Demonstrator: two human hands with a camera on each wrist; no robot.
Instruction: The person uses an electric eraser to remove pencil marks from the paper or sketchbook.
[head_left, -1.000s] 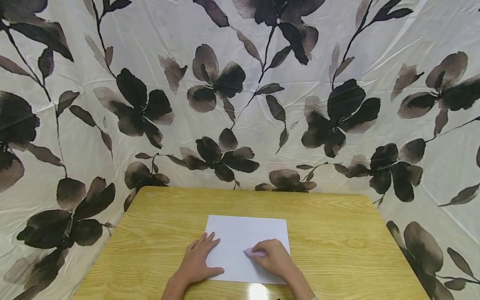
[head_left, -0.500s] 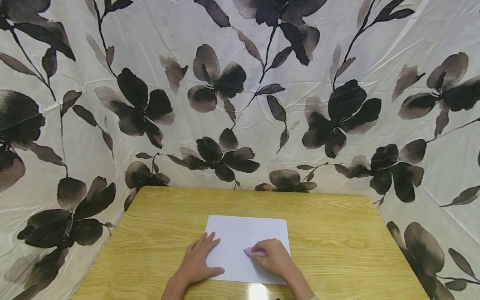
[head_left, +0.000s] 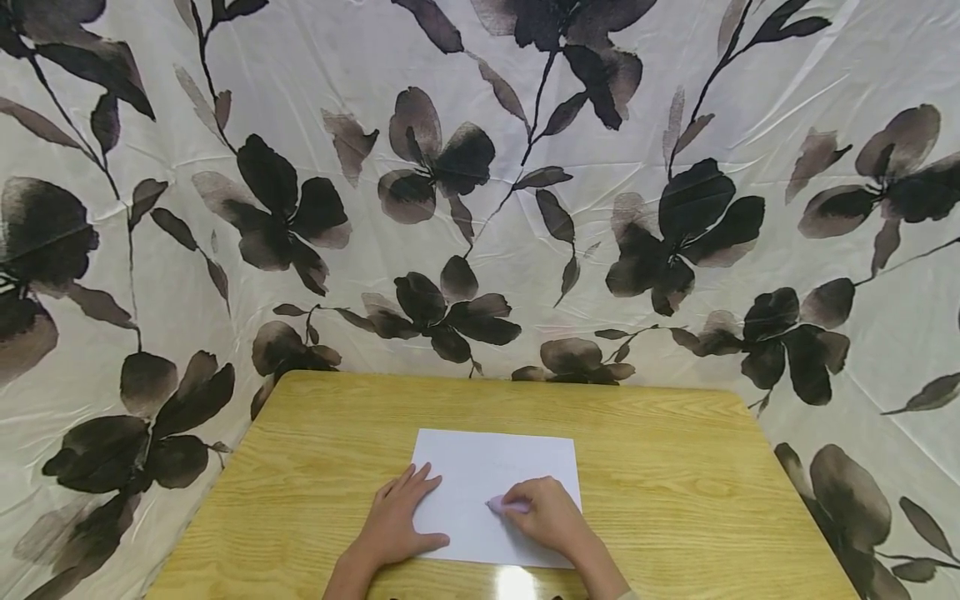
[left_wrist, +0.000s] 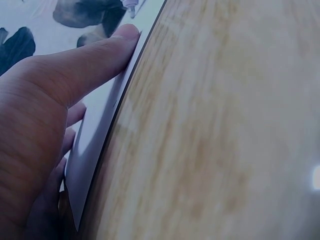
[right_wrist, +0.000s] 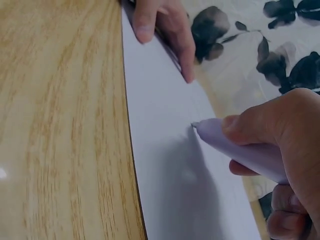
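A white sheet of paper [head_left: 480,457] lies on the table. My left hand [head_left: 393,523] rests on its left side, fingers spread and thumb near the front edge. In the left wrist view the thumb [left_wrist: 95,62] presses along the paper's edge. My right hand [head_left: 553,518] pinches a thick pale purple pen [right_wrist: 245,152] between thumb and fingers over the right half of the sheet. The pen is tilted, its small pointed tip right at the paper's surface, aimed left. Faint marks on the paper near the tip are too small to make out.
The table [head_left: 675,467] has a yellow wood-grain top with rounded far corners. A white cloth [head_left: 570,317] printed with dark flowers hangs behind it and along both sides. Light glares off the tabletop at the front edge of the paper.
Both hands and the pen keep almost the same place on the sheet. Only the head view has shifted very slightly.
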